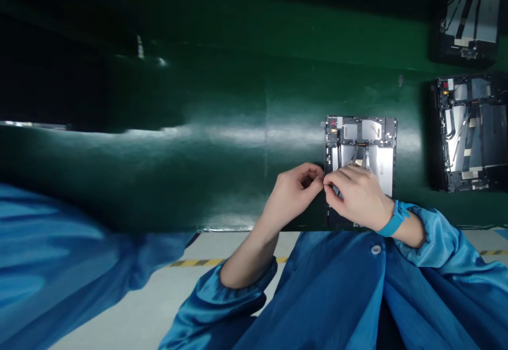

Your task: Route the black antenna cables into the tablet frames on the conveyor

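Observation:
An opened tablet housing [388, 162] with its inner parts and flat cables exposed lies at the front edge of the green bench. At its left side my left hand [296, 191] has thumb and fingertips brought together in a pinch. My right hand [359, 194], with a blue band round the wrist, reaches over the lower part of the housing and pinches close beside the left fingertips. Whatever sits between the fingers of either hand is too small or hidden to make out. The right hand covers much of the housing's lower half.
Stacked opened tablet housings [472, 133] stand to the right, with another stack [472, 11] farther back. The green bench top [222, 170] stretches left. A person's blue sleeve [59, 265] is at the lower left. Yellow-black tape [202, 262] marks the floor.

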Demonstrator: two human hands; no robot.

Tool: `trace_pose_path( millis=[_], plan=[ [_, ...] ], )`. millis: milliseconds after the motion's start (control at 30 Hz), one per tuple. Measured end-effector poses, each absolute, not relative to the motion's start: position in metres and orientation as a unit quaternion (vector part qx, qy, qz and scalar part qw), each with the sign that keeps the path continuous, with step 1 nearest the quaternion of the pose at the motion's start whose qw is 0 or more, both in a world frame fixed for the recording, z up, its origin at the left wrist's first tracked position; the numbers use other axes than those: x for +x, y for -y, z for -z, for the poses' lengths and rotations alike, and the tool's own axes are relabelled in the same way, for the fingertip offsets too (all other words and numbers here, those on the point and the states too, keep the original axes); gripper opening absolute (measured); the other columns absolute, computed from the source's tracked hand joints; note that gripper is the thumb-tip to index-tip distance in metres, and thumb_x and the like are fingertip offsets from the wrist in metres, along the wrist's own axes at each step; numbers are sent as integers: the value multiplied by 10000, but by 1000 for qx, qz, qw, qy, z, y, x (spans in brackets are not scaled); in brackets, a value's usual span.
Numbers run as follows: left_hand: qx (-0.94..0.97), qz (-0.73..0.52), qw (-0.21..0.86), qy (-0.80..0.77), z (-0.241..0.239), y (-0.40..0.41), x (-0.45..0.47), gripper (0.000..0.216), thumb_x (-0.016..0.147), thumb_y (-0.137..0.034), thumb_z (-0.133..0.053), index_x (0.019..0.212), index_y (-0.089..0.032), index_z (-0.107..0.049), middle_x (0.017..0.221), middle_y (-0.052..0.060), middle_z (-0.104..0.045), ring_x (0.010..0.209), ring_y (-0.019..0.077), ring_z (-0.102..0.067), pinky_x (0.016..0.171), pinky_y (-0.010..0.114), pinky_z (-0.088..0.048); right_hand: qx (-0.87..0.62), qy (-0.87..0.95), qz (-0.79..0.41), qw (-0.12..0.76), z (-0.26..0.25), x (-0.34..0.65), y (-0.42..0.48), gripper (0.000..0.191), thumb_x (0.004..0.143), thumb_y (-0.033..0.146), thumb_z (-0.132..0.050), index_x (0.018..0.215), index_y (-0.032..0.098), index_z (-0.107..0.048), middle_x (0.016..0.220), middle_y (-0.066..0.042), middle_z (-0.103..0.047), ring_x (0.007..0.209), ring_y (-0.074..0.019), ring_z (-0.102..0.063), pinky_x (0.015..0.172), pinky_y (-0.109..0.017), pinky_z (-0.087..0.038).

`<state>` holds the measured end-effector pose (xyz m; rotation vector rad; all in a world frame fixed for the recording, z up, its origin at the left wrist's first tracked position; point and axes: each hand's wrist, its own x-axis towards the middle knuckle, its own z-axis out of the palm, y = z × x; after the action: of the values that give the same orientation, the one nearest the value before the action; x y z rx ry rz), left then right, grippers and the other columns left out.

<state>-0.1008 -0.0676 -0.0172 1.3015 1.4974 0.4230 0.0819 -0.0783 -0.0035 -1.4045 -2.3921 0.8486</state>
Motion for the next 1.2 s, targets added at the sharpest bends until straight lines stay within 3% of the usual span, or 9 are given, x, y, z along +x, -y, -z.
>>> trace_pose_path(
  millis=[267,467,900,1067,1200],
  plan=[
    [546,-174,523,-631,20,68,-99,136,743,-317,-578,762,-199,-642,681,-6,-666,632,160,-629,626,279,-477,-498,811,-289,103,-1,87,80,160,1012,206,-567,968,212,-721,921,-47,-774,866,-211,-702,814,-344,-510],
    [506,-187,557,-631,20,70,-103,188,737,-340,-606,832,-194,-678,726,12,-714,669,182,-677,664,291,-520,-503,812,-296,33,-7,76,80,146,997,328,-661,1003,197,-724,989,-81,-779,901,-234,-730,663,-344,-466],
    [522,-249,590,-564,11,76,-108,97,750,-269,-648,703,-187,-624,633,-15,-618,584,118,-550,575,233,-438,-491,806,-330,18,-10,76,78,121,996,309,-670,988,193,-703,988,-70,-765,922,-219,-729,669,-320,-442],
    [499,-295,585,-567,16,85,-111,109,789,-267,-721,851,-182,-690,709,-10,-639,616,110,-558,588,218,-450,-464,793,-390,68,-6,89,70,134,977,141,-614,902,215,-697,894,-5,-765,835,-152,-705,756,-274,-465],
    [469,-280,609,-575,23,89,-108,188,794,-282,-737,946,-180,-695,742,-2,-658,654,122,-592,624,225,-487,-468,789,-392,69,-5,93,64,80,955,156,-646,950,218,-696,912,-12,-766,833,-157,-702,775,-272,-488]
  ],
)
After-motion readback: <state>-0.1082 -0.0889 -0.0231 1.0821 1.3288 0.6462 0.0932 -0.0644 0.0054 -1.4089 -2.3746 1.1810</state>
